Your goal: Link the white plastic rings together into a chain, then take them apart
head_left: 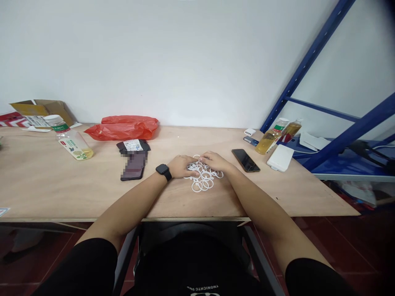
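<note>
A loose pile of white plastic rings [203, 186] lies on the wooden table [185, 203] in front of me, many of them overlapping. My left hand [182, 166], with a black watch [163, 172] on its wrist, touches the pile's left side. Its thumb is spread from the fingers, partly around the rings. At the right and far side, my right hand [215, 160] lies over the rings with its fingers stretched toward the left hand. The fingertips nearly meet above the pile. Some rings are hidden under both hands.
Left of me lie a dark phone-like object [135, 166], a black package [133, 145], a red plastic bag [126, 128] and a drink bottle [72, 142]. To the right are a phone [245, 160], a white case [280, 158] and another bottle [268, 139], near a blue metal frame [300, 68].
</note>
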Tool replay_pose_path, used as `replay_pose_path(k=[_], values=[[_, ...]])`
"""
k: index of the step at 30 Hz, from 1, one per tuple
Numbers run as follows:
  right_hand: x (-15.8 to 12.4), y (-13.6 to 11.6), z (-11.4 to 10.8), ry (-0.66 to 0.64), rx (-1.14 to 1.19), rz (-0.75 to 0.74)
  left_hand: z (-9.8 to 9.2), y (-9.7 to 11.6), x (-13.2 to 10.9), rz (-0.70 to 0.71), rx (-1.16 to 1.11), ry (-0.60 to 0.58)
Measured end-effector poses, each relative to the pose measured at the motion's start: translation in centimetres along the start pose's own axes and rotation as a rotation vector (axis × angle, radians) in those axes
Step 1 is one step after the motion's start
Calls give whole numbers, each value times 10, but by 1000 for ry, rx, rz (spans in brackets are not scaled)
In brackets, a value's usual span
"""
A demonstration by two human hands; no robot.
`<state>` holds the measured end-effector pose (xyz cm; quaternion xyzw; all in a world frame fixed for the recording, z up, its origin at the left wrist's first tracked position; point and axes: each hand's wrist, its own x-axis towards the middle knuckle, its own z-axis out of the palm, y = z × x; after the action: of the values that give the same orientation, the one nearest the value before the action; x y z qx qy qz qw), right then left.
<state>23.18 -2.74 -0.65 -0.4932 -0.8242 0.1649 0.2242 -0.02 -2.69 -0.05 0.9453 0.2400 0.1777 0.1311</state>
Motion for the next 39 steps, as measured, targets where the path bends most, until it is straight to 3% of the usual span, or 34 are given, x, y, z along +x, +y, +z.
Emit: replay_pose_path(k=[5,10,16,19,26,39], values=[[-1,0,-2,31,46,65,0,-1,0,7,-29,-23],[0,5,2,54,105,78,2,-4,0,45,-58,46],[2,12,5,67,33,80,9,-13,-2,-150,33,95],[2,13,5,48,-17,86,12,-16,-3,-134,10,74],[-1,12,4,18,-10,147,13,-9,-1,-39,-98,21],[-1,7,3,101,-10,110,16,-1,-3,-201,-263,90]])
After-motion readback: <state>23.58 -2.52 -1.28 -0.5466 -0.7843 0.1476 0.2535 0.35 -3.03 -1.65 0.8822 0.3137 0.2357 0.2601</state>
